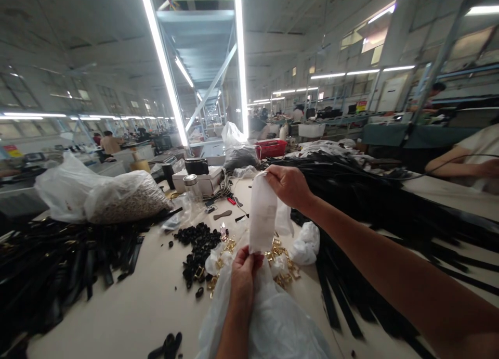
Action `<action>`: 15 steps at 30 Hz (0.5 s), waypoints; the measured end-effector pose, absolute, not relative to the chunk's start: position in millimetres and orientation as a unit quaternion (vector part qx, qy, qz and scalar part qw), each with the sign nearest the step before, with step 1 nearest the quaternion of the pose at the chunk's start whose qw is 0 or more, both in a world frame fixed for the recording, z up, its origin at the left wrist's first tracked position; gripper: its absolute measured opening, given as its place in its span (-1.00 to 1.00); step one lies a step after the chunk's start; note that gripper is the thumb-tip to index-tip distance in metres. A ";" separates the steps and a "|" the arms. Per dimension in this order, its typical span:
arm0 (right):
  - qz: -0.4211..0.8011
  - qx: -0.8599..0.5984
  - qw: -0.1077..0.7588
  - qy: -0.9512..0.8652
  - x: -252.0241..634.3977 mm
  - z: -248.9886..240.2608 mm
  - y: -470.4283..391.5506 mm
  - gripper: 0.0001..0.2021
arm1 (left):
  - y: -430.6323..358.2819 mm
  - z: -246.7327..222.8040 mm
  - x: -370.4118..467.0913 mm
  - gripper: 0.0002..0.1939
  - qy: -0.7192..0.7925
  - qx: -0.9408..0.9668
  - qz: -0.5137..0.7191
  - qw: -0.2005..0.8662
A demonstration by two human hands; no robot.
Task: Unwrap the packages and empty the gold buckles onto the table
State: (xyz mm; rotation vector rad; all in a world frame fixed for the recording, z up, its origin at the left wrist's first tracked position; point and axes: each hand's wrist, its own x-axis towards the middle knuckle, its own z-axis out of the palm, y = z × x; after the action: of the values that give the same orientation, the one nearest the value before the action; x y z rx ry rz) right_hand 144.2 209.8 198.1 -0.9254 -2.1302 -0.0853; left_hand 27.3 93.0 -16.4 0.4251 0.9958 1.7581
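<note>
A thin, translucent white sheet (263, 213) hangs stretched upright between my hands; I cannot tell if it is paper or plastic. My right hand (290, 186) pinches its top edge, while lower down my left hand (244, 276) grips the bottom end. Gold-coloured buckles (283, 265) lie on the table behind it, among crumpled white wrapping (306, 243). Left of them is a heap of small black loops (198, 244). A large pale plastic bag (280, 315) spreads beneath my left hand and forearm, hiding part of the table's front.
Long black straps (351, 192) pile up at right, with more black straps (78, 265) at left. A filled plastic bag (125, 195), a lidded jar (192, 184), a white box (206, 179) and a red bin (272, 148) stand farther back. Another person's arm (460, 164) shows at right.
</note>
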 end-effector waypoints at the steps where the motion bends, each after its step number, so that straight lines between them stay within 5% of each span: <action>1: -0.046 -0.369 0.393 -0.841 143.4 199.7 209.5 -0.67 | 93.1 -16.2 27.4 -0.65 0.414 0.176 0.731 0.512; 10: -0.079 -0.374 0.346 -0.857 140.3 202.4 206.4 -0.71 | 94.3 -18.0 23.9 -0.48 0.415 0.178 0.726 0.519; 15: 0.037 -0.306 0.466 -0.829 160.5 219.0 205.2 -0.70 | 92.7 -17.3 23.6 -0.51 0.397 0.167 0.742 0.513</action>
State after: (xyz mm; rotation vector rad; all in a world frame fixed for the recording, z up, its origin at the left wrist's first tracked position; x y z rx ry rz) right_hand 160.5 205.2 219.0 -0.7506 -2.0351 0.0917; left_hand 23.6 92.7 -17.3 0.4005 0.9552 1.7852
